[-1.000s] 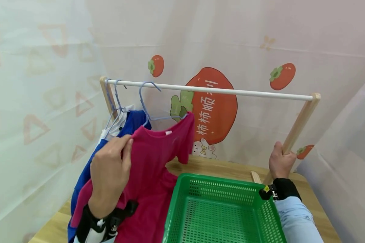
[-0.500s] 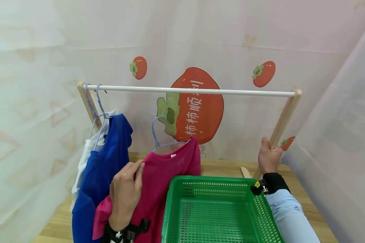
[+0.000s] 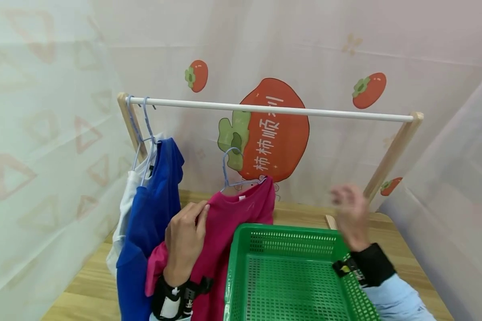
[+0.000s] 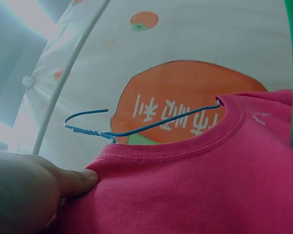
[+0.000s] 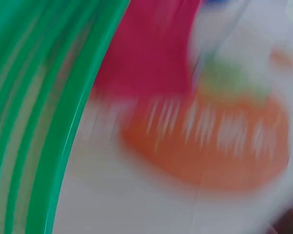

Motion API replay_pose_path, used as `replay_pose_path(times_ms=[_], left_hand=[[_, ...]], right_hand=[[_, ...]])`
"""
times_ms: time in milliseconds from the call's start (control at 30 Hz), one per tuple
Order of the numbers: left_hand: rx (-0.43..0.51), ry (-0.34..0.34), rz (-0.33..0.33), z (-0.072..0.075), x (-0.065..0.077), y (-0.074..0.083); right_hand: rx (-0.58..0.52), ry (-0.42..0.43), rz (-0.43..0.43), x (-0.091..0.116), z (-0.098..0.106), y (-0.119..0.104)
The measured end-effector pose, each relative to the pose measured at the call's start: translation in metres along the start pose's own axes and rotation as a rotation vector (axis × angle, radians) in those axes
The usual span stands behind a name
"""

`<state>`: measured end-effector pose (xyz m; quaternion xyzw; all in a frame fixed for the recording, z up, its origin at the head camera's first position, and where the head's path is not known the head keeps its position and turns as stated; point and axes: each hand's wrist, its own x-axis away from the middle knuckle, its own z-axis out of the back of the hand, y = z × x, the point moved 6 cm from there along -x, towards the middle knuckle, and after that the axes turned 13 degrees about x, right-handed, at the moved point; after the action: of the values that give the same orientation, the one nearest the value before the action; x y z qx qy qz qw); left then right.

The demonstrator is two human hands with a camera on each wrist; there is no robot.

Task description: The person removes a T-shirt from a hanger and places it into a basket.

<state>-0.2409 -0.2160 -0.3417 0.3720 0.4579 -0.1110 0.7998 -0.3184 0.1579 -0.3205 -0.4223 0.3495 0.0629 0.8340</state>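
My left hand [image 3: 184, 240] pinches the shoulder of a pink T-shirt [image 3: 241, 207], thumb on the fabric near the neckline. Inside the shirt is a blue wire hanger [image 4: 161, 121], its hook poking out of the collar below the rail and off it. The lower part of the shirt is hidden behind my arm and the basket. My right hand [image 3: 350, 216], blurred by motion, is in the air beside the rack's right wooden post [image 3: 393, 154], fingers loosely bent and holding nothing. In the right wrist view the pink shirt appears smeared beyond the green basket.
A white rail [image 3: 265, 108] spans the wooden rack. At its left end hang a blue shirt [image 3: 156, 183] and a white shirt [image 3: 122, 218] on blue hangers. A green plastic basket [image 3: 289, 229] stands in front on the wooden table [image 3: 84, 290]. Printed curtains surround the table.
The pink shirt and its hanger have come down from the rail with my left hand, moving right and lower. My right hand has let go of the right post and moved slightly left.
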Motion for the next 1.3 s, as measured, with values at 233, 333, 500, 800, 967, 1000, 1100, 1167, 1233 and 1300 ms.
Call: replay_pose_path(times_ms=[233,333,500,800,967,1000,1100,1167,1233,1300], left_hand=[[-0.016,-0.038,-0.064,-0.011,0.007,0.016],[-0.025,-0.041,-0.087,-0.015,0.01,0.022],[-0.049,-0.044,-0.062,-0.017,0.013,0.024],[-0.121,-0.178,-0.065,-0.015,0.016,0.044],[-0.146,-0.296,-0.154,-0.011,0.02,0.065],[-0.143,-0.309,-0.18,-0.009,0.021,0.069],[-0.11,-0.337,-0.274,-0.005,0.022,0.081],[-0.068,-0.354,-0.343,-0.002,0.023,0.087],[-0.023,-0.369,-0.402,0.0,0.025,0.091],[0.011,-0.383,-0.452,0.003,0.026,0.093]], right_hand=[[-0.191,-0.79,-0.094,0.045,-0.132,-0.098],[-0.19,-0.772,-0.155,0.049,-0.157,-0.116],[-0.115,-0.68,-0.217,0.043,-0.171,-0.12],[0.179,-0.542,-0.204,0.002,-0.169,-0.09],[0.261,-0.545,-0.235,-0.016,-0.165,-0.076],[0.279,-0.536,-0.237,-0.02,-0.164,-0.074],[0.332,-0.533,-0.237,-0.028,-0.163,-0.068],[0.364,-0.536,-0.231,-0.032,-0.164,-0.065],[0.395,-0.542,-0.224,-0.034,-0.165,-0.062],[0.423,-0.544,-0.221,-0.036,-0.165,-0.058]])
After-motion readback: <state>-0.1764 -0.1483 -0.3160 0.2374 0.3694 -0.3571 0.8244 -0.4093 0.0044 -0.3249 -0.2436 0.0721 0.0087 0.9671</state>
